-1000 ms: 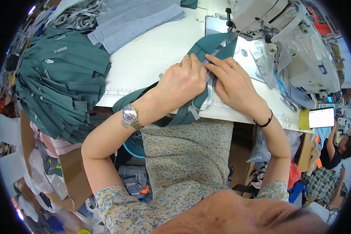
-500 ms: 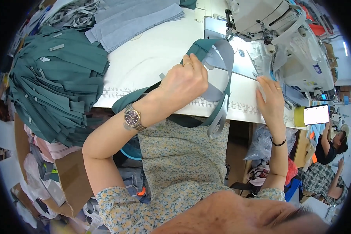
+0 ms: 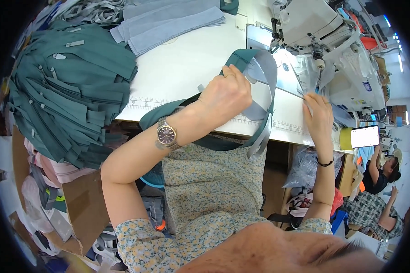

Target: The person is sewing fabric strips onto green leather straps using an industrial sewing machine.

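Observation:
My left hand [image 3: 228,93], with a watch at its wrist, is closed on a dark green fabric strip [image 3: 239,57] just in front of the sewing machine. The strip forms a large loop and hangs over the table's front edge, below my forearm. A grey band [image 3: 268,68] runs along it, its loose end dangling by my lap. Right of the loop, my right hand [image 3: 319,113] rests at the tabletop beside the machine bed. Its fingers are stretched out and it appears to hold nothing, though its palm side is hidden.
The sewing machine [image 3: 314,27] stands at the back right. Left lies a big heap of green zippered pieces [image 3: 73,91], with stacked grey-blue fabric strips [image 3: 173,29] behind. A phone [image 3: 365,136] and yellow tape roll [image 3: 346,139] sit at the right edge. Two people are farther right.
The whole view has shifted slightly, so most things at the left and middle appear a little farther right. Both hands keep nearly the same pose, the left still gripping the green strip.

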Demonstrator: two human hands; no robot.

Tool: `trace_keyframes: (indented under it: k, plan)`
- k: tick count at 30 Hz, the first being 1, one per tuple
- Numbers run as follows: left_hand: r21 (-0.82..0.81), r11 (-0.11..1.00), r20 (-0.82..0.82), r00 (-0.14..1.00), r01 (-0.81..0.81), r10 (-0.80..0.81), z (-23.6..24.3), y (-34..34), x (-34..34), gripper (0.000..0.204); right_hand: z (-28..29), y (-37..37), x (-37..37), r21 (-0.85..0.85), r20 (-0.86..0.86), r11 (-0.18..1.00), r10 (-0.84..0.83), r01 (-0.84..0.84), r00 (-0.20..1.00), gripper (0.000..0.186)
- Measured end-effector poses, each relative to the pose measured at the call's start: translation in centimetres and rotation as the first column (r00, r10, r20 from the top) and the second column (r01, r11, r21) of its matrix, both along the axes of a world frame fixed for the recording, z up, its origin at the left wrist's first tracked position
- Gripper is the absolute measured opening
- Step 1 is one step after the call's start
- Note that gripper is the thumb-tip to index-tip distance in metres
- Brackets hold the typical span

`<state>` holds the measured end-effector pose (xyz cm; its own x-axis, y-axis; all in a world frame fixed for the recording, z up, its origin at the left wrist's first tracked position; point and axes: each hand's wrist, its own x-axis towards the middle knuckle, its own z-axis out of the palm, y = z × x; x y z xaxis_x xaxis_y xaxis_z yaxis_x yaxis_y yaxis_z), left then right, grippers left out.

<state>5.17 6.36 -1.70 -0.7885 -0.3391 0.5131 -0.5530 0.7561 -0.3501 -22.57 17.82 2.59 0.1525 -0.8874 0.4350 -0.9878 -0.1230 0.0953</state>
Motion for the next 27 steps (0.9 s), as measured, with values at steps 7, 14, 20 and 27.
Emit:
trace_keyframes:
  k: [7,14,20,27]
  plan:
    - [-0.010,1.000,0.000,1.000,0.007,-0.007,0.1,0.0,0.0,0.029,-0.3,-0.3,-0.9,0.021,-0.107,1.000,0.013,-0.011,0.994,0.020]
    - [0.022,1.000,-0.025,0.999,-0.019,0.020,-0.1,0.0,-0.1,0.022,1.7,0.6,6.7,0.132,-0.035,0.906,0.409,-0.401,0.912,0.057]
    - [0.379,0.923,-0.153,0.988,0.072,-0.015,1.2,-1.4,1.8,0.011,1.5,1.7,8.3,0.319,-0.004,0.842,0.461,-0.436,0.887,0.047]
    - [0.723,0.676,-0.463,0.827,0.143,0.320,5.1,-6.9,9.4,0.019,1.9,7.5,6.6,-0.191,0.282,0.863,0.505,-0.468,0.816,0.024]
